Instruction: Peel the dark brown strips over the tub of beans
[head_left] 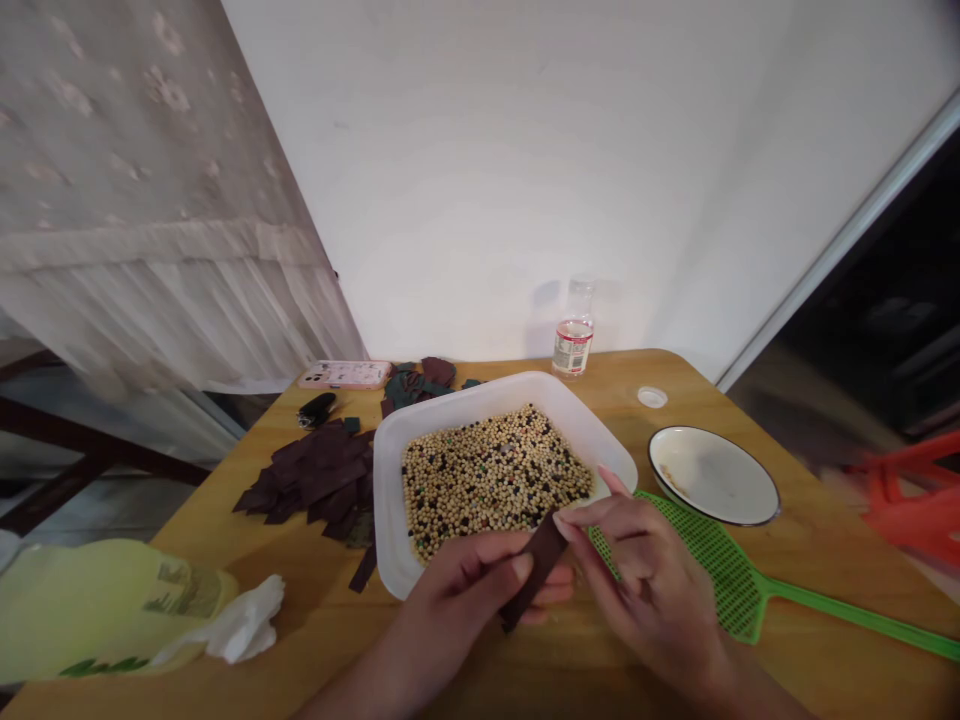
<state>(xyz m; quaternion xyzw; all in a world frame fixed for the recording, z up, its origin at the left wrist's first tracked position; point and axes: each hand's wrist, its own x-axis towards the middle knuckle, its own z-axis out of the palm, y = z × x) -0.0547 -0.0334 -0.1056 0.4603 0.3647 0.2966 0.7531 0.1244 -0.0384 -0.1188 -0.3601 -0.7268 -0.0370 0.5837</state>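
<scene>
My left hand (480, 590) is closed on a dark brown strip (537, 570), thumb on top and fingers beneath. The fingertips of my right hand (645, 570) pinch the strip's upper end. Both hands are at the near edge of a white tub (390, 500) that holds many small beige and dark beads (495, 470). To the left of the tub lies a heap of dark brown pieces (319, 475). Behind the heap, more dark green and brown scraps (420, 383) lie at the tub's far left.
A green fly swatter (712, 555) lies under my right hand. Behind it stand a white oval dish (712, 475), a round cap (652, 397) and a bottle (574, 340). At left are a phone (345, 374), a black object (316, 410), a yellowish container (97, 605) and tissue (244, 620).
</scene>
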